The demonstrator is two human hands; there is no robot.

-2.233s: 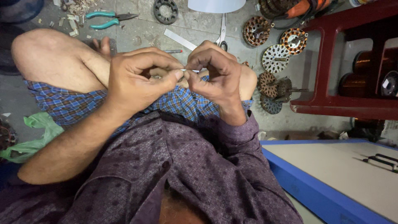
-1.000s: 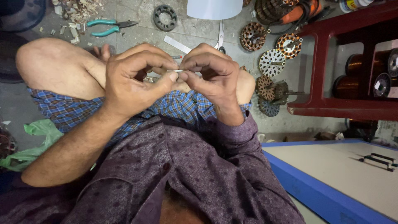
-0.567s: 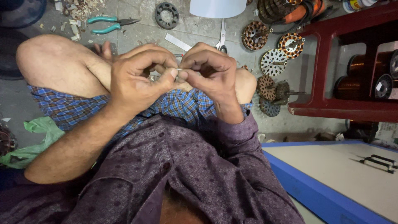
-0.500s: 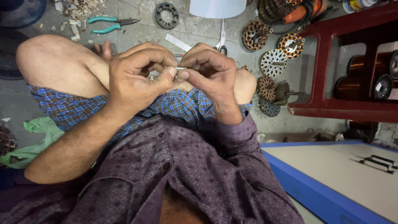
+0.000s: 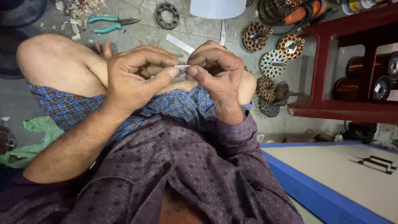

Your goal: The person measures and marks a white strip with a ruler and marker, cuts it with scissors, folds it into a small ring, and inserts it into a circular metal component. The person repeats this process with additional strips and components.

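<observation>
Both hands are up in front of the knees, and between them sits a small white strip (image 5: 182, 66). Most of it is buried: only a short pale piece shows in the gap between the fingertips, so its full length and shape cannot be made out. The left hand (image 5: 134, 79) pinches one end between thumb and curled forefinger; the right hand (image 5: 217, 74) pinches the other end the same way, fingers clenched tight over it. The visible part lies level, long axis running side to side from one hand to the other, held above the bare left knee (image 5: 54, 62) and the blue checked cloth (image 5: 174, 105).

On the floor beyond, a longer white strip (image 5: 179, 43) lies at a slant just past the hands. Teal pliers (image 5: 110, 24) rest near the top left, noses pointing right, beside a heap of scraps (image 5: 78, 8) cut off by the frame's edge. A dark ring (image 5: 167, 15) lies to their right. A white container (image 5: 217, 7) is cropped at the top. Several copper-wound stators (image 5: 290, 46) are scattered to the right, some half hidden behind the right wrist. A red shelf (image 5: 327, 83) holds copper spools (image 5: 362, 66), partly in shadow. A blue-edged table (image 5: 306, 186) cuts across the lower right corner.
</observation>
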